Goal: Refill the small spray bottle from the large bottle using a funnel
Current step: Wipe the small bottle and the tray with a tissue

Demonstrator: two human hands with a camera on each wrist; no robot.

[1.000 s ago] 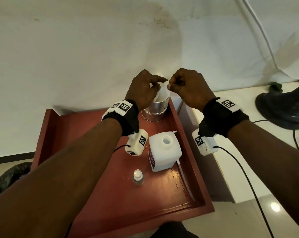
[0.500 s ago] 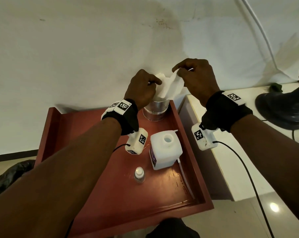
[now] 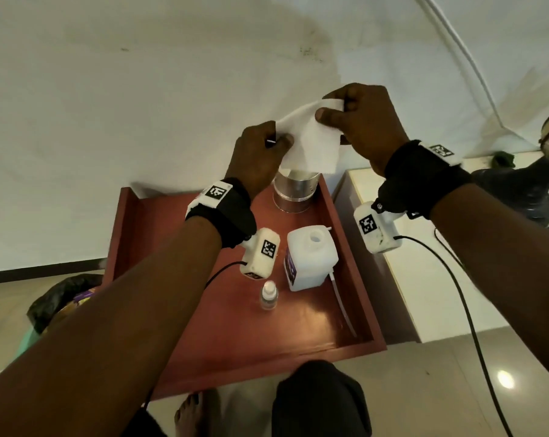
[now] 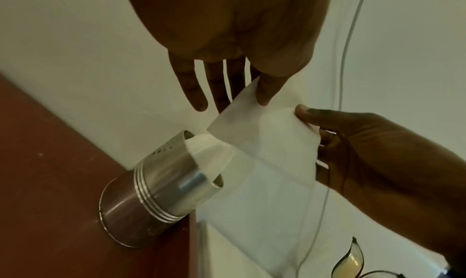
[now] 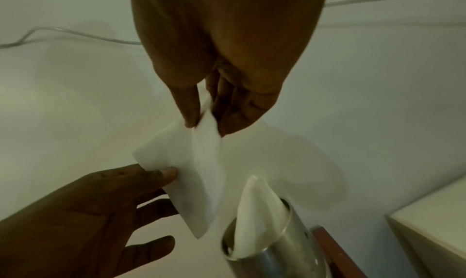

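Both hands hold a white tissue [image 3: 311, 143] up over a metal cup [image 3: 295, 190] at the back of the red tray [image 3: 235, 351]. My left hand [image 3: 279, 140] pinches the tissue's left corner, and my right hand [image 3: 331, 108] pinches its upper right corner. The left wrist view shows the tissue [image 4: 264, 135] spread above the cup [image 4: 161, 188], which holds more folded tissues. The large white bottle [image 3: 311, 263] stands uncapped mid-tray. The small clear spray bottle [image 3: 269, 294] stands just in front of it. No funnel is visible.
A thin white tube [image 3: 342, 304] lies along the tray's right wall. A white counter [image 3: 408, 247] with a black fan base [image 3: 519, 190] stands to the right. A dark bag [image 3: 62, 294] lies on the floor at left. The wall is close behind.
The tissue has come up out of the metal cup. My right hand rose up and to the right, opening the tissue out between both hands.
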